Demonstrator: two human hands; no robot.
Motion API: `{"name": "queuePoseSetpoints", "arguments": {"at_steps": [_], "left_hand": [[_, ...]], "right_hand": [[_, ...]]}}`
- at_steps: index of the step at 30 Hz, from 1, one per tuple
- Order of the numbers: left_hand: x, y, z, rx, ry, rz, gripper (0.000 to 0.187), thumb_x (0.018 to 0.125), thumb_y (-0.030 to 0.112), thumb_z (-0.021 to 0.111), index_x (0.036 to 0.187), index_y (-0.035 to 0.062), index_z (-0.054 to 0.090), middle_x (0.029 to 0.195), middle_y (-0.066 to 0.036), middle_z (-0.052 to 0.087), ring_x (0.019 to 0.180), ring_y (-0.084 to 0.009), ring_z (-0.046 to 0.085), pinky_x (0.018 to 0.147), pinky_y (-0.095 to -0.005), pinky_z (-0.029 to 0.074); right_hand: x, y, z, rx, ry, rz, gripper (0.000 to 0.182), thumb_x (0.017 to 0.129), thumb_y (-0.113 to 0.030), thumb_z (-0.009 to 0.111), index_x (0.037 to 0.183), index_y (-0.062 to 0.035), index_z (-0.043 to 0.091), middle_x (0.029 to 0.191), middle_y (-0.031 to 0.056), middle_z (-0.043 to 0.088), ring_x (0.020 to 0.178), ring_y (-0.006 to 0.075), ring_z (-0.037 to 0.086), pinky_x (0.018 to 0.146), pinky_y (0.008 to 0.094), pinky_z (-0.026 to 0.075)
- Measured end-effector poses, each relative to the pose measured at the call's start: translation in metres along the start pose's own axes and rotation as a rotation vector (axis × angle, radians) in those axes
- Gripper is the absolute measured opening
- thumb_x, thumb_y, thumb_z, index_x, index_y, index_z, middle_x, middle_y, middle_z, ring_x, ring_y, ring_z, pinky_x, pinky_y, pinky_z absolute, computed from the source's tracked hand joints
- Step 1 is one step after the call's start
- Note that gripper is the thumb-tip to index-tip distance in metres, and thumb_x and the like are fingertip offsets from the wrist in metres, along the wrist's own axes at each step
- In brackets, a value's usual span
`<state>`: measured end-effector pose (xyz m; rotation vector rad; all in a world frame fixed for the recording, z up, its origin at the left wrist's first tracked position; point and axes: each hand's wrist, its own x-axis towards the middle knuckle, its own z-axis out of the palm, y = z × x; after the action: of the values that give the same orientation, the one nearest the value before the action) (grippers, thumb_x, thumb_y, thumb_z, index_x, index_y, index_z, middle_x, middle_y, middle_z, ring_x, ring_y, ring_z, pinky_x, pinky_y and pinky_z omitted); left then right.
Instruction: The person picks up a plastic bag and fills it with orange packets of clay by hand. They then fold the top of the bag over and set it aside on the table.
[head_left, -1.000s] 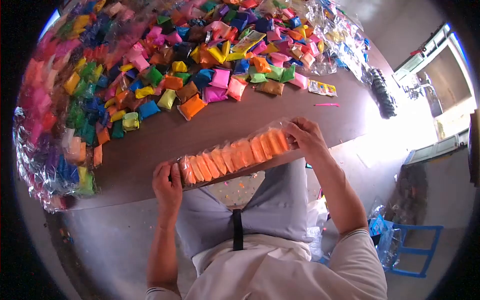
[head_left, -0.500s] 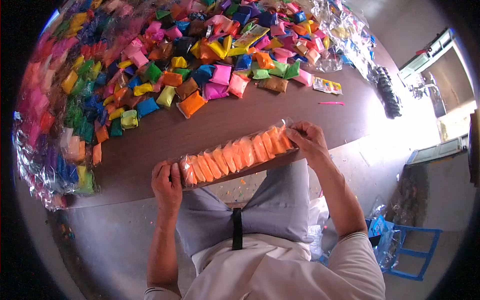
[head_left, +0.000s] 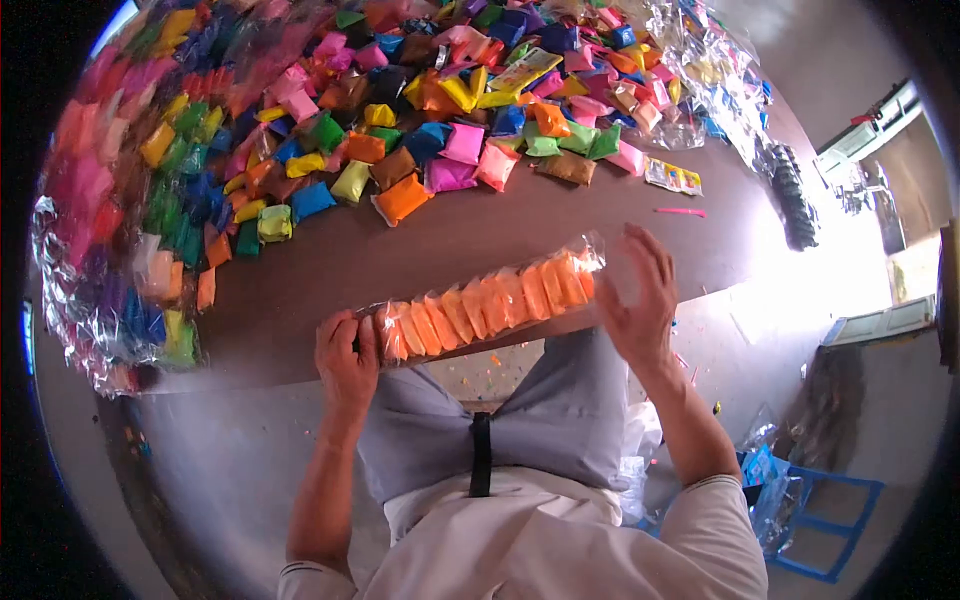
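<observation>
A long clear plastic bag holding a row of several orange packets (head_left: 487, 308) lies slanted along the near edge of the brown table (head_left: 560, 225). My left hand (head_left: 347, 352) grips the bag's left end, thumb and fingers closed on it. Just off the bag's right end, my right hand (head_left: 643, 297) is raised with its fingers apart and nothing in them. The clear film at that right end (head_left: 592, 246) sticks up loosely.
A large heap of small coloured packets (head_left: 430, 110) covers the far and left parts of the table. Near its right side lie a yellow printed sachet (head_left: 673, 177) and a pink stick-like tool (head_left: 680, 212). A black ridged object (head_left: 792, 197) sits by the right edge. A blue frame (head_left: 830, 520) stands on the floor at right.
My right hand has let go of the bag's right end and opened beside it. The left hand keeps its hold. The whole view has shifted slightly.
</observation>
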<state>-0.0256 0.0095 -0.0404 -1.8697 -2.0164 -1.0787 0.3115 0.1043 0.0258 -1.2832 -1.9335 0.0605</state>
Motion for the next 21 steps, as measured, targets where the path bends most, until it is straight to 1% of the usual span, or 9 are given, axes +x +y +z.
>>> {"name": "queuePoseSetpoints", "arguments": {"at_steps": [2,3,6,7,10,11,14,17,21], "left_hand": [[0.003,0.004,-0.005,-0.017,-0.034,-0.026,0.013,0.087,0.011,0.063,0.083,-0.0014,0.061,0.094,-0.013,0.06,0.086,-0.0311,0.059,0.073,-0.0401,0.05],[0.005,0.005,-0.006,-0.025,-0.05,-0.035,0.013,0.087,0.011,0.063,0.083,-0.0013,0.061,0.094,-0.013,0.06,0.086,-0.0309,0.059,0.073,-0.0401,0.05],[0.005,0.001,-0.005,-0.069,-0.048,-0.017,0.013,0.087,0.011,0.063,0.082,-0.0008,0.06,0.093,-0.013,0.061,0.085,-0.0308,0.059,0.072,-0.0398,0.05],[0.005,0.0,-0.005,-0.076,-0.044,-0.018,0.013,0.087,0.011,0.063,0.082,-0.0007,0.06,0.093,-0.013,0.061,0.085,-0.0308,0.059,0.072,-0.0397,0.05],[0.004,0.0,-0.005,-0.099,-0.038,-0.031,0.013,0.086,0.011,0.064,0.081,-0.0005,0.06,0.092,-0.013,0.061,0.084,-0.0306,0.059,0.072,-0.0395,0.05],[0.004,0.001,-0.006,-0.108,-0.032,-0.036,0.013,0.086,0.011,0.064,0.081,-0.0005,0.06,0.092,-0.013,0.061,0.084,-0.0306,0.059,0.072,-0.0395,0.05],[0.005,0.002,-0.007,-0.109,-0.025,-0.032,0.013,0.086,0.01,0.065,0.081,-0.0004,0.06,0.091,-0.012,0.062,0.084,-0.0305,0.059,0.072,-0.0396,0.05],[0.008,0.005,-0.01,-0.145,-0.037,-0.058,0.013,0.085,0.01,0.065,0.08,-0.0003,0.06,0.09,-0.012,0.062,0.084,-0.0304,0.059,0.073,-0.0397,0.049],[0.007,0.006,-0.009,-0.157,-0.039,-0.088,0.014,0.086,0.011,0.064,0.078,0.0002,0.059,0.089,-0.011,0.061,0.083,-0.0306,0.058,0.072,-0.04,0.049]], "right_hand": [[0.001,-0.021,-0.003,-0.042,-0.095,-0.238,0.05,0.073,-0.02,0.074,0.118,-0.0048,0.057,0.126,0.016,0.053,0.118,0.0365,0.048,0.098,0.0445,0.041],[-0.002,-0.026,0.003,-0.04,-0.137,-0.3,0.055,0.071,-0.028,0.077,0.118,-0.0054,0.058,0.124,0.0136,0.053,0.115,0.0354,0.049,0.096,0.0456,0.043],[0.002,-0.044,0.02,0.045,-0.318,-0.362,0.058,0.068,-0.034,0.077,0.116,-0.005,0.06,0.121,0.0126,0.053,0.113,0.0331,0.049,0.094,0.0454,0.043],[0.0,-0.042,0.032,0.037,-0.345,-0.433,0.058,0.067,-0.037,0.075,0.114,-0.0058,0.06,0.116,0.0102,0.053,0.11,0.0299,0.05,0.093,0.044,0.042],[0.002,-0.044,0.035,-0.009,-0.395,-0.507,0.051,0.07,-0.035,0.073,0.112,-0.0069,0.061,0.116,0.0078,0.054,0.111,0.028,0.049,0.093,0.0423,0.041],[0.0,-0.044,0.036,-0.024,-0.42,-0.47,0.049,0.071,-0.034,0.072,0.111,-0.0079,0.062,0.117,0.0062,0.054,0.111,0.027,0.049,0.094,0.0418,0.041],[-0.001,-0.04,0.039,0.004,-0.366,-0.505,0.052,0.069,-0.036,0.074,0.111,-0.0082,0.062,0.117,0.0063,0.054,0.111,0.0271,0.049,0.092,0.0424,0.041],[0.0,-0.041,0.029,0.061,-0.333,-0.442,0.056,0.066,-0.039,0.076,0.111,-0.0085,0.062,0.118,0.0074,0.054,0.109,0.0284,0.05,0.091,0.0437,0.042],[0.004,-0.024,0.022,-0.029,-0.319,-0.428,0.062,0.065,-0.042,0.077,0.114,-0.0072,0.061,0.118,0.0103,0.053,0.107,0.0329,0.051,0.091,0.0456,0.043]]}}
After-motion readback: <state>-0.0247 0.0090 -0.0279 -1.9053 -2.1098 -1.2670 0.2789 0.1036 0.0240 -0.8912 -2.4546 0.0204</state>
